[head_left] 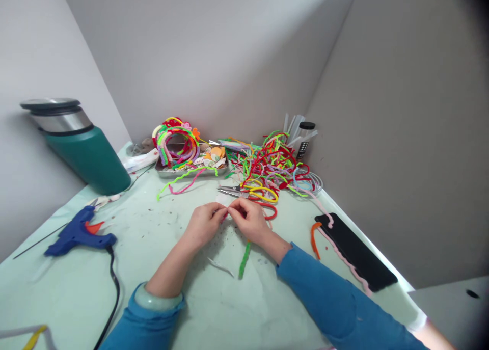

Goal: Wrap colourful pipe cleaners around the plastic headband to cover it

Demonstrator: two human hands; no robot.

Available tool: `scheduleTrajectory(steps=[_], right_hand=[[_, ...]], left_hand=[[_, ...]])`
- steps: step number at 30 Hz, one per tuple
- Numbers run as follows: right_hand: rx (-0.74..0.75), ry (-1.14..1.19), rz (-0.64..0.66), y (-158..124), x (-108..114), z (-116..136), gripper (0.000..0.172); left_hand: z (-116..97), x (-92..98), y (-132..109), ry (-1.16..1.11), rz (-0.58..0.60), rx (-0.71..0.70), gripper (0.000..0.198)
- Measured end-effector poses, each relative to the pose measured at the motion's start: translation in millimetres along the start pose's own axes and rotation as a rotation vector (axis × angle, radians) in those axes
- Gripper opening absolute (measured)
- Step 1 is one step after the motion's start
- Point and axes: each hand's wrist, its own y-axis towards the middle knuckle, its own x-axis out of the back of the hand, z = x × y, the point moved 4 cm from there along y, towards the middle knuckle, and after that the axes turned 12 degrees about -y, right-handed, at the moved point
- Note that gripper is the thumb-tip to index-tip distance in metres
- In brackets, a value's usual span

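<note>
My left hand (204, 222) and my right hand (250, 221) meet over the middle of the table, fingertips pinched together. Between them shows a tiny red-pink piece (225, 215), mostly hidden by the fingers, so its kind is unclear. Just beyond my right hand lie scissors with yellow handles (263, 192) and a red-handled pair (273, 211), partly covered by that hand. Below my right wrist a green pipe cleaner (244, 261) rests on the table. A thin white strip (220, 267) lies to its left.
A metal tray (191, 173) holds coiled pipe cleaners (176, 143) and small cutouts. Right of it spreads a tangled pipe-cleaner heap (271, 159). A blue glue gun (78, 233) with a cord and a green bottle (89, 156) stand left. A black phone (355, 253) lies right.
</note>
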Motion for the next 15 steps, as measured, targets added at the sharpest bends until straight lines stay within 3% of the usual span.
scheduleTrajectory(steps=[15], right_hand=[[0.075,0.023,0.042,0,0,3,0.012]], left_hand=[[16,-8.2,1,-0.271,0.075,0.149,0.033]])
